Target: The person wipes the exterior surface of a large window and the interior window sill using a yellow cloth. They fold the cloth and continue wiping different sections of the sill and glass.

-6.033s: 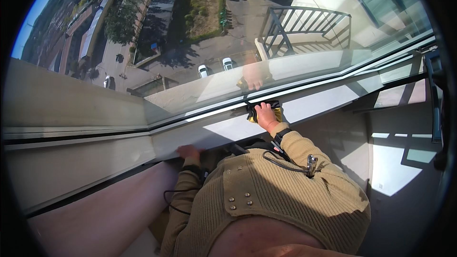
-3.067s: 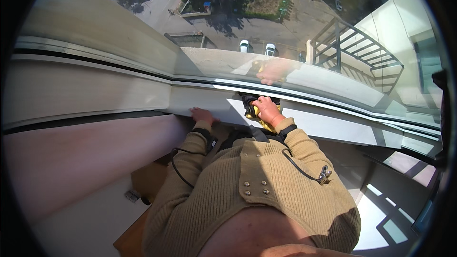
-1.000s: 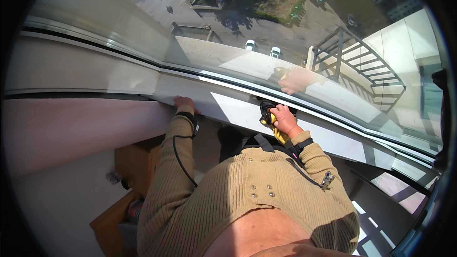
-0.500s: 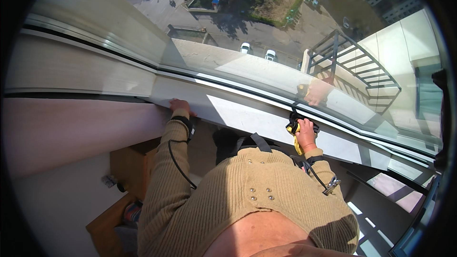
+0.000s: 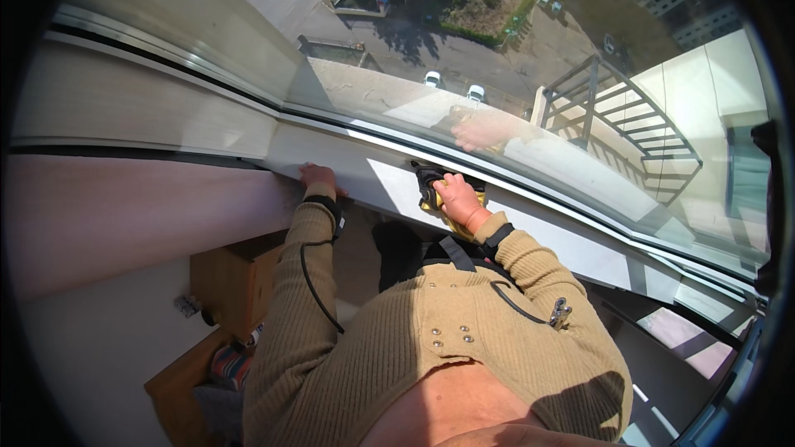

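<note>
My right hand (image 5: 460, 199) is closed on a bunched black and yellow cloth (image 5: 430, 189), pressing it on the white window sill (image 5: 530, 229). Part of the cloth hangs toward the sill's near edge, and what lies under my palm is hidden. At the sill's left end, my left hand (image 5: 320, 176) leans on the surface close to the pink panel, holding nothing that I can see; its fingers look extended. Behind the sill stands the window glass (image 5: 397, 108), which carries a faint reflection of my right hand.
Along the sill runs a white window frame (image 5: 377, 129) with a black seal. A pink panel (image 5: 157, 219) is at the left, above a wooden cabinet (image 5: 236, 281). Thin black cables hang at both my wrists. Outside, far below, are a street and parked cars; a metal railing (image 5: 592, 108) is at the right.
My right hand has slid left along the sill with the cloth, toward the middle. My left hand has stayed at the sill's left end. The view has shifted slightly.
</note>
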{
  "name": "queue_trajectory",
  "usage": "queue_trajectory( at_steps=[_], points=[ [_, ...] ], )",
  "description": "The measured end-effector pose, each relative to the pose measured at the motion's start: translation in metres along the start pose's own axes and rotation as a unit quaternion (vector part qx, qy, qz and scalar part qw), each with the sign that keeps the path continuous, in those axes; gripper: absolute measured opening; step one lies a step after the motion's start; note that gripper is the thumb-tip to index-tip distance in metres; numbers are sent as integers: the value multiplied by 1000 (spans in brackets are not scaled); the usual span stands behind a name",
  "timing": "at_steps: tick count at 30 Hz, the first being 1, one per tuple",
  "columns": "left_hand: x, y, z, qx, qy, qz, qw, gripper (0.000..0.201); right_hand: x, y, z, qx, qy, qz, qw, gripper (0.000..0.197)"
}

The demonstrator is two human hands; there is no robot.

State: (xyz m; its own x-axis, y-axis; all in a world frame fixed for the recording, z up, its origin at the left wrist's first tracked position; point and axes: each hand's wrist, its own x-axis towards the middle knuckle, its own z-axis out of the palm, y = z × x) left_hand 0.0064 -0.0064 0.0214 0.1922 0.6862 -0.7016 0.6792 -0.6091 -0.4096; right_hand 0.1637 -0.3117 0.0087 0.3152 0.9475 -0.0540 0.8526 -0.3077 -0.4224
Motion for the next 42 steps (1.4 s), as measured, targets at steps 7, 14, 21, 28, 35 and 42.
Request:
queue_trajectory(
  at_steps=[7, 14, 21, 28, 35, 42],
  points=[
    [1, 1, 2, 13, 15, -8, 1000, 101, -1, 4, -9, 85, -26, -55, 994, 48],
    [4, 1, 4, 25, 15, -10, 1000, 99, -100, 60, -34, 47, 16, 74, 996, 49],
    [6, 1, 2, 11, -2, -7, 1000, 101, -179, 94, -39, 23, 60, 248, 967, 50],
    [3, 2, 1, 11, 3, -9, 1000, 100, -140, 76, -19, -8, 99, 213, 972, 50],
    [8, 1, 2, 15, -7, -11, 1000, 103, -58, 39, -11, 6, 72, 45, 996, 47],
    [8, 1, 2, 17, -6, -9, 1000, 103, -15, 6, -4, 57, 28, 13, 998, 48]
  ],
)
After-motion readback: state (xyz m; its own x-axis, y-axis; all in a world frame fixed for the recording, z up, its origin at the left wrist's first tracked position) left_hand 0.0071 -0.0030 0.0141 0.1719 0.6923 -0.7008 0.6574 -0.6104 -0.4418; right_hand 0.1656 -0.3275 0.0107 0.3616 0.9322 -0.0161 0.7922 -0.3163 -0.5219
